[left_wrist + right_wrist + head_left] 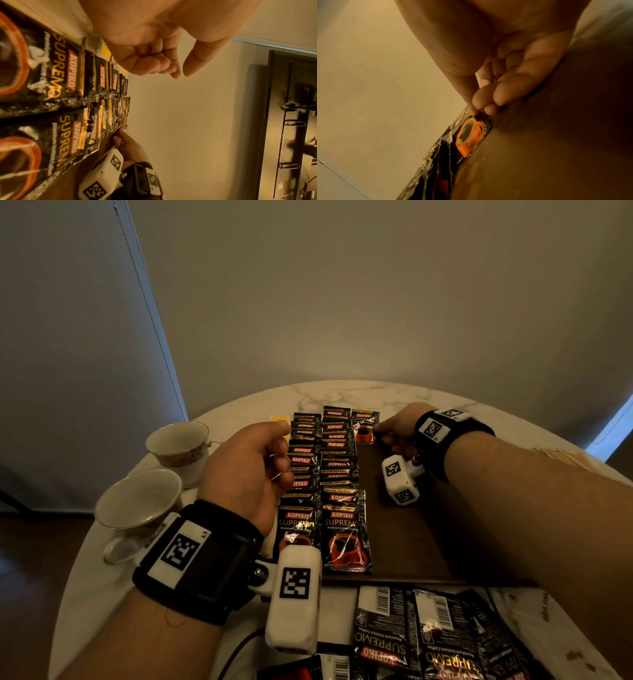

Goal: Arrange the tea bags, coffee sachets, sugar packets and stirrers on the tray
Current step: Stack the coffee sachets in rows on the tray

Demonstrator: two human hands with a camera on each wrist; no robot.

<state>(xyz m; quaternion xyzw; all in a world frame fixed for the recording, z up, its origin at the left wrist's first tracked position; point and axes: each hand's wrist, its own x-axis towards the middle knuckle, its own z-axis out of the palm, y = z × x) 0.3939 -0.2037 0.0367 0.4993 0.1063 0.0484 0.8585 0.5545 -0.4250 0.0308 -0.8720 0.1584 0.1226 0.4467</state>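
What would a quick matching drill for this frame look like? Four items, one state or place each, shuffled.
Items
1. left hand
2. right hand
3. two white porcelain teacups
4. loose pile of black coffee sachets lying back side up

States or places
A. on the marble table, near edge, in front of the dark wooden tray
B. pinching the single black coffee sachet at the far end of the tray
C. on the table left of the tray
D. fingers curled, holding nothing, above the sachet rows

Pairs: 1-D, 2-B, 3-C, 4-A
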